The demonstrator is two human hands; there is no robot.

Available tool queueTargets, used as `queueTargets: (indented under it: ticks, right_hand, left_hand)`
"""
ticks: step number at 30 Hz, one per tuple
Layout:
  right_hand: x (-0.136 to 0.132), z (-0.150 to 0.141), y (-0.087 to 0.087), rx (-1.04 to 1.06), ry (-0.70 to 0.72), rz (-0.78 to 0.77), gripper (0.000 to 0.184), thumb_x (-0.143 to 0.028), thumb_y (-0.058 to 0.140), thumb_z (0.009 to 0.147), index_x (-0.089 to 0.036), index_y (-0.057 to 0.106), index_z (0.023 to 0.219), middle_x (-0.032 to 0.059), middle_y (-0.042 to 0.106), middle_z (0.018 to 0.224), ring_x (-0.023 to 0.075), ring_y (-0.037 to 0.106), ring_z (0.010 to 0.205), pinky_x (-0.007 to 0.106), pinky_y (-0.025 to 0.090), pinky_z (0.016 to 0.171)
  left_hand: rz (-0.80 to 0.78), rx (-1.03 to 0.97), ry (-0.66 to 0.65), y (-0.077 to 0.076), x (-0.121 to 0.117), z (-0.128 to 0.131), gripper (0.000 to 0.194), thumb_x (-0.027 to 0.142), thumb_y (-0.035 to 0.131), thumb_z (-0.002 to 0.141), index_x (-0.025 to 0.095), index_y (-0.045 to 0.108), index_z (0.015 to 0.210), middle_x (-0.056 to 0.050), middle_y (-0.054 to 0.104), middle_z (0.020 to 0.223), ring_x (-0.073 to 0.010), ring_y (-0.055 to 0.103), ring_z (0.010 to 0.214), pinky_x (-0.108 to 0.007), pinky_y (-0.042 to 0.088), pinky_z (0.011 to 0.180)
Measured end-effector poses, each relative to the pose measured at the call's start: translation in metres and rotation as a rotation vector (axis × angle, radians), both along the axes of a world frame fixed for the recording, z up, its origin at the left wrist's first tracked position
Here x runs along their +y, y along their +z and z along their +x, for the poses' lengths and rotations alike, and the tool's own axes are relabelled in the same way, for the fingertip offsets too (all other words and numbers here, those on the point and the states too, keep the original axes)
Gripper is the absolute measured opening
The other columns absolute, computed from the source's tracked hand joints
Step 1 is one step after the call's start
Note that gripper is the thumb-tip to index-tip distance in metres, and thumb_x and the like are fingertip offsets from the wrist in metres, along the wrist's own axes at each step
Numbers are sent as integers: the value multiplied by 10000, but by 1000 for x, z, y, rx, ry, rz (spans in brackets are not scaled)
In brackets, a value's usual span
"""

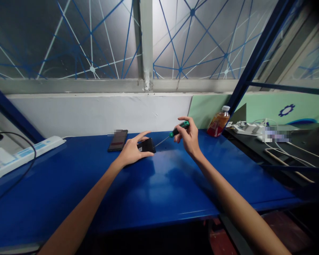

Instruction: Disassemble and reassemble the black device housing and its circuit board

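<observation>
A small black box-shaped device (146, 145) rests on the blue table, gripped along its sides by my left hand (133, 149), thumb in front and fingers behind. My right hand (189, 136) is closed around the green and black handle of a screwdriver (181, 129). Its thin metal shaft slants down to the left, and the tip meets or comes very near the device's right end. Tiny dark specks, too small to name, lie on the table just right of the device. Behind my left hand a dark smartphone (118, 140) lies flat.
The blue table (159, 198) ends at a white wall at the back. A drink bottle (219, 121) stands at the back right. A white power strip (29, 156) with a black cable lies on the left. White cables (287, 152) spread over a dark surface at right.
</observation>
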State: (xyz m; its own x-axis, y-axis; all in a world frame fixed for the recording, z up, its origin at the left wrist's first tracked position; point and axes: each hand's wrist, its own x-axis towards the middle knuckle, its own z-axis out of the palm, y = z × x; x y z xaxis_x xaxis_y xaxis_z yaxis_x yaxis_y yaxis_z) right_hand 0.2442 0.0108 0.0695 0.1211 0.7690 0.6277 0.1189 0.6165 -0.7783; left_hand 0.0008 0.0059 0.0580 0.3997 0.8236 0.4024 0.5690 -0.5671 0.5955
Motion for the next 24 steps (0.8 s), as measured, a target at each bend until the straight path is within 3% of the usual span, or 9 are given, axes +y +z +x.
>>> queueTargets:
  ticks: [9,12,17,24]
  right_hand:
    - [-5,-4,2,-36,-185,13,352,-466,673,805,-213,538,1009,-70,527,569,80,506,351,206,386,363]
    - [-3,-2,2,-18,-129,-8,329,-480,603,858,-210,534,1034,-78,504,551,84,518,363,206,406,387]
    - [0,1,0,22,-10,6,288,-381,571,879,-216,501,1104,-45,579,686,80,563,417,209,446,432]
    - [-3,-4,2,9,-111,31,293,-398,639,842,-213,530,1041,-84,505,577,81,536,378,201,424,398]
  left_hand:
    - [5,-6,-3,0,0,1,791,431,785,679,309,450,1385,-58,668,1201,-274,613,1124,-439,477,972]
    - [4,-4,-5,1,0,1,789,428,784,679,306,452,1384,-61,670,1195,-275,616,1116,-441,480,963]
    - [8,-2,0,0,0,0,794,425,785,681,309,447,1391,-60,667,1199,-273,616,1113,-434,480,954]
    - [12,14,-7,0,0,0,788,429,777,691,303,442,1393,-62,666,1200,-273,614,1115,-430,484,949]
